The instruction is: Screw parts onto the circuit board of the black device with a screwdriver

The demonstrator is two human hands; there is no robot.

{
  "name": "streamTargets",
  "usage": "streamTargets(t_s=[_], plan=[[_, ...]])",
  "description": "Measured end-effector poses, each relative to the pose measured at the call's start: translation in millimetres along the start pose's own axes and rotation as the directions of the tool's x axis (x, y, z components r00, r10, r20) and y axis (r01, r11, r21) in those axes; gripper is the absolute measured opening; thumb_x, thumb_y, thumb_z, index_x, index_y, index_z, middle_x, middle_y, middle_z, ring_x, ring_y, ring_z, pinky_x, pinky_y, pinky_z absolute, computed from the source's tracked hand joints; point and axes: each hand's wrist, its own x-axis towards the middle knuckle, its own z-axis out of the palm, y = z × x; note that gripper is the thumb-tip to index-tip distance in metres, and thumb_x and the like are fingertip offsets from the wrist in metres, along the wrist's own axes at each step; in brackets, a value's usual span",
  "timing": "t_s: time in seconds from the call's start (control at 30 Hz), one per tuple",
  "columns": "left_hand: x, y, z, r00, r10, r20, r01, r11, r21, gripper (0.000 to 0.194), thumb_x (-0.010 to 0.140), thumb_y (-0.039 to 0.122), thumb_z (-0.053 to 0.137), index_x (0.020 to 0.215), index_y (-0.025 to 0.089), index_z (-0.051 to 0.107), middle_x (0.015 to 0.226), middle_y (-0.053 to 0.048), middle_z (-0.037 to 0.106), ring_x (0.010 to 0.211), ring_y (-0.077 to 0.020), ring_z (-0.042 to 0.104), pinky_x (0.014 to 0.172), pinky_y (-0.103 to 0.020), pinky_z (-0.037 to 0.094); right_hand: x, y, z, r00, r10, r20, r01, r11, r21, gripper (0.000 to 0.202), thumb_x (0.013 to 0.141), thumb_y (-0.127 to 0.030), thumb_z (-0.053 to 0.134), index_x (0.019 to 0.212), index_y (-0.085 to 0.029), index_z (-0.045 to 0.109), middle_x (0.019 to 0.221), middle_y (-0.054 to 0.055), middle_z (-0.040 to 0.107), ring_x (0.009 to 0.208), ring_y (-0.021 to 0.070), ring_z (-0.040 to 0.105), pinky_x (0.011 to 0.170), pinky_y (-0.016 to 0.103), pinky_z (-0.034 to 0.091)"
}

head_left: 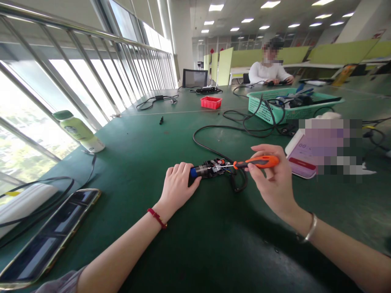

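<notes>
Dark green flat-topped table (128,228). On it: green-capped light green bottle (80,132), black-screened smartphone with gold edge (50,236), small red plastic tray (211,102), teal perforated plastic basket (265,106), black cables (210,127).

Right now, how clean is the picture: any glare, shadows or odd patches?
Head view: the window is washed out; ceiling lights are blown white. Head view: a dark shadow crosses the table below the right hand. Head view: pixel blocks hide the person's face; the device's small parts look too soft to name.
</notes>
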Motion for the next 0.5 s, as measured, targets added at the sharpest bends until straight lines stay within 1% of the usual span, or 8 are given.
streamTargets(t_s=[0.07,0.13,0.17,0.23,0.3,0.33,0.4,0.5], plan=[[0.5,-1.1,0.2,1.000,0.002,-0.003,-0.002,1.000,-0.018,0.028,0.088,0.039,0.042,0.104,0.018,0.049,0.099,-0.006,0.059,0.088,-0.0222,0.054,0.082,-0.039,0.039,-0.5,0.7,-0.2,1.000,0.015,0.021,-0.014,0.999,-0.047,0.014,0.079,-0.025,0.057,0.093,-0.023,0.053,0.074,-0.002,0.048,0.060,0.0133,0.050,0.062,0.031,0.047],[0.5,-1.3,0.4,1.000,0.002,-0.005,-0.002,0.999,-0.035,0.027,0.088,0.039,0.043,0.105,0.018,0.049,0.099,-0.006,0.060,0.089,-0.0219,0.055,0.083,-0.039,0.038,0.0,0.6,-0.9,0.999,0.037,0.039,-0.035,0.998,-0.059,0.014,0.080,-0.027,0.057,0.093,-0.023,0.054,0.064,-0.004,0.044,0.056,0.0128,0.048,0.059,0.030,0.046],[0.5,-1.2,0.5,1.000,0.006,-0.005,-0.006,0.999,-0.041,0.027,0.088,0.039,0.043,0.105,0.018,0.049,0.099,-0.006,0.060,0.089,-0.0218,0.055,0.084,-0.039,0.038,0.3,1.0,-1.0,0.999,0.039,0.026,-0.038,0.998,-0.043,0.017,0.080,-0.027,0.057,0.095,-0.022,0.052,0.067,-0.004,0.045,0.058,0.0129,0.049,0.061,0.030,0.047],[0.4,-1.1,1.0,1.000,0.017,-0.012,-0.017,0.999,-0.043,0.026,0.089,0.038,0.043,0.106,0.019,0.049,0.099,-0.006,0.061,0.090,-0.0218,0.055,0.084,-0.039,0.037,0.7,3.0,-0.4,1.000,0.023,-0.022,-0.022,1.000,0.008,0.024,0.077,-0.025,0.060,0.098,-0.023,0.049,0.081,-0.001,0.048,0.067,0.0140,0.053,0.067,0.032,0.049],[0.6,-1.3,1.6,1.000,0.027,-0.014,-0.028,0.999,-0.039,0.027,0.089,0.038,0.042,0.106,0.019,0.049,0.099,-0.006,0.061,0.090,-0.0219,0.055,0.084,-0.039,0.037,0.7,5.9,0.6,0.998,0.006,-0.067,-0.003,0.999,0.042,0.031,0.074,-0.024,0.061,0.101,-0.023,0.047,0.097,0.003,0.048,0.078,0.0158,0.055,0.074,0.034,0.051],[0.8,-1.6,2.0,0.999,0.031,-0.014,-0.031,0.999,-0.037,0.026,0.089,0.038,0.042,0.106,0.019,0.049,0.099,-0.006,0.061,0.089,-0.0220,0.055,0.084,-0.039,0.037,0.7,7.0,0.9,0.997,0.006,-0.075,-0.002,0.999,0.047,0.032,0.074,-0.023,0.061,0.102,-0.023,0.046,0.101,0.004,0.047,0.080,0.0164,0.055,0.075,0.035,0.051],[1.4,-2.2,2.6,0.999,0.032,-0.008,-0.032,0.999,-0.034,0.026,0.090,0.038,0.041,0.106,0.018,0.049,0.099,-0.006,0.061,0.089,-0.0222,0.055,0.083,-0.039,0.037,0.8,7.1,0.6,0.997,0.003,-0.071,-0.002,1.000,0.014,0.027,0.075,-0.024,0.059,0.100,-0.023,0.048,0.098,0.004,0.049,0.078,0.0167,0.055,0.073,0.035,0.051],[2.3,-2.9,3.0,1.000,0.028,-0.006,-0.028,0.999,-0.033,0.026,0.089,0.038,0.042,0.105,0.018,0.049,0.100,-0.006,0.061,0.090,-0.0225,0.055,0.083,-0.039,0.037,1.9,2.5,-1.7,0.999,-0.019,-0.036,0.015,0.995,-0.098,0.009,0.078,-0.026,0.057,0.084,-0.021,0.053,0.083,0.002,0.054,0.066,0.0143,0.054,0.064,0.030,0.048]])
